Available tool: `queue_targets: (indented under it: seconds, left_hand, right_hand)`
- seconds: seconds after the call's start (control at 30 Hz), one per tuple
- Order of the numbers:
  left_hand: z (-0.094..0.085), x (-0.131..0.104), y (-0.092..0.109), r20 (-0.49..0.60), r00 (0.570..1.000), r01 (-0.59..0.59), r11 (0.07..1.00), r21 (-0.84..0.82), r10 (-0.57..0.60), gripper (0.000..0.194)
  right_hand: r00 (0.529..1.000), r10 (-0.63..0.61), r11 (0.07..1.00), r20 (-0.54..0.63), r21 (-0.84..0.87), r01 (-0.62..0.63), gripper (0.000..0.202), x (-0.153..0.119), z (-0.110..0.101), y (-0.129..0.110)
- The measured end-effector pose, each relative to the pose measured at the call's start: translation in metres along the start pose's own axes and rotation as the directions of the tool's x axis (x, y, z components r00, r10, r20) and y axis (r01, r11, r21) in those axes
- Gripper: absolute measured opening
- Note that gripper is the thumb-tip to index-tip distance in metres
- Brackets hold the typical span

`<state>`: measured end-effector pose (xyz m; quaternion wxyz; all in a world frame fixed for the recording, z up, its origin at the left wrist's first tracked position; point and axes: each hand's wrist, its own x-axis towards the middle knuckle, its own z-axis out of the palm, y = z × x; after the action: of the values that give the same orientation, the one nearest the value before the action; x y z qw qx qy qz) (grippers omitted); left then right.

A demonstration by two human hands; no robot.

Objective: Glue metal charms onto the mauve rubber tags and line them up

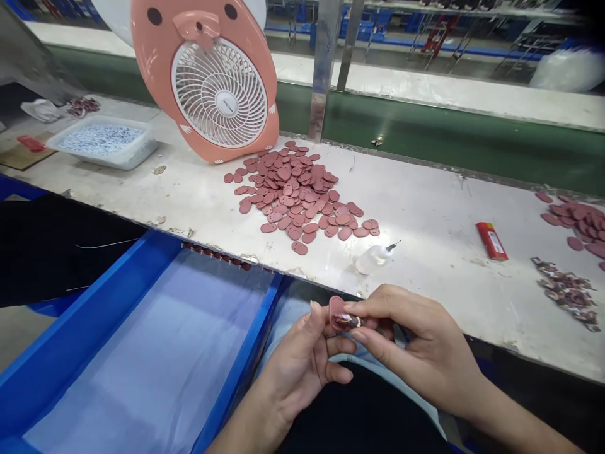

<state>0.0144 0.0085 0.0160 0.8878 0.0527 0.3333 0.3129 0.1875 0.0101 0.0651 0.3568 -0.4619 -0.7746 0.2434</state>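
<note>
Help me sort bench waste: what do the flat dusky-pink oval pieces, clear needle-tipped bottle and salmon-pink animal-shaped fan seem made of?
Flat dusky-pink oval pieces: smooth, thin, evenly coloured; perhaps soft plastic or rubber, though leather-like sheet is possible.
Clear needle-tipped bottle: probably plastic, translucent; its thin dark tip looks metal.
Salmon-pink animal-shaped fan: likely hard plastic, with glossy moulded curves.

Fan hub (pixel 227 103): small logo, apparently too blurred to read.

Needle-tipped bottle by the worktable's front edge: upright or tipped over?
Tipped over: the bottle lies on its side on the worktable, its needle pointing away to the right.
</note>
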Motion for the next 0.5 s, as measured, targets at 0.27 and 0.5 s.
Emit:
queue_targets:
  seconds: [0.27,0.5]
  left_hand:
    - [-0.008,-0.016,-0.007,-0.291,0.786,-0.464,0.831,0.307,0.546,0.047]
    - [-0.018,-0.022,-0.005,-0.353,0.722,-0.473,0.797,0.375,0.595,0.035]
  right_hand:
    - [0.910,-0.332,0.905,-0.247,-0.355,0.234,0.033,-0.008,0.049,0.007]
    - [0.899,-0.396,0.888,-0.185,-0.326,0.324,0.033,0.003,0.083,0.013]
